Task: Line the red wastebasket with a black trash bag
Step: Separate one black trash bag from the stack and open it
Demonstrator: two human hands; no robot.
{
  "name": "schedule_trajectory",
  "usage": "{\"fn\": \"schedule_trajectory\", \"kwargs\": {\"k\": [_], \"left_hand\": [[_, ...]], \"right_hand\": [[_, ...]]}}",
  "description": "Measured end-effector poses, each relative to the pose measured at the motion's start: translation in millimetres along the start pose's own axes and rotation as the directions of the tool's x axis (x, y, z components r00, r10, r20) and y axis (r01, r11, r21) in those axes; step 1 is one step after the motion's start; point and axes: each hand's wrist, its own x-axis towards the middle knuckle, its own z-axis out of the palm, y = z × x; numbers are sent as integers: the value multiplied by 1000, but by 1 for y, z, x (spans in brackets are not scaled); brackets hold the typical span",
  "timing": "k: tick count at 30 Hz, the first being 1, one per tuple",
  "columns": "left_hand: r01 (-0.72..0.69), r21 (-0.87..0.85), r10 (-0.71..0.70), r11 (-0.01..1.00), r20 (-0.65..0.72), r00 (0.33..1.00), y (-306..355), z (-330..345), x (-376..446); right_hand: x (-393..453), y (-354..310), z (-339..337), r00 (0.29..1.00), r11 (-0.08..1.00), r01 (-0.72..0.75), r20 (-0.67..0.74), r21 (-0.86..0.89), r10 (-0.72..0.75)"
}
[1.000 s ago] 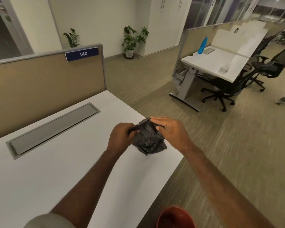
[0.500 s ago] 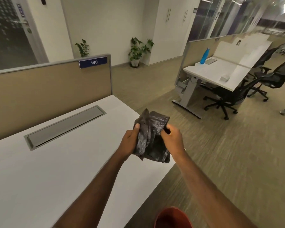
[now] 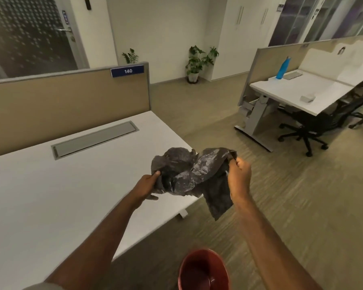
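Observation:
A crumpled black trash bag [image 3: 189,174] hangs in the air over the right corner of the white desk [image 3: 50,195], partly unfolded, with one flap drooping down. My left hand [image 3: 148,186] grips its left edge. My right hand [image 3: 239,174] pinches its upper right edge. The red wastebasket [image 3: 203,271] stands on the floor at the bottom of the view, between my forearms, its mouth open and unlined.
A tan partition [image 3: 67,97] with a "140" sign backs the desk, which has a grey cable tray [image 3: 94,139]. A second desk [image 3: 302,91] with a blue bottle [image 3: 283,68] and black office chairs [image 3: 310,126] stands to the right. Carpeted floor lies between.
The bag was a tight wad on the desk corner. Both hands have lifted it and pulled apart, so it is spreading open. The view has tilted up, showing more of the wastebasket.

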Motion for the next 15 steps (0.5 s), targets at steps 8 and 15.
{"fn": "schedule_trajectory", "kwargs": {"k": [8, 15], "left_hand": [[231, -41, -234, 972, -77, 969, -39, 80, -36], [125, 282, 3, 951, -413, 911, -45, 107, -51]], "right_hand": [[0, 37, -40, 985, 996, -79, 155, 46, 71], [-7, 59, -52, 985, 999, -21, 173, -41, 27]]}}
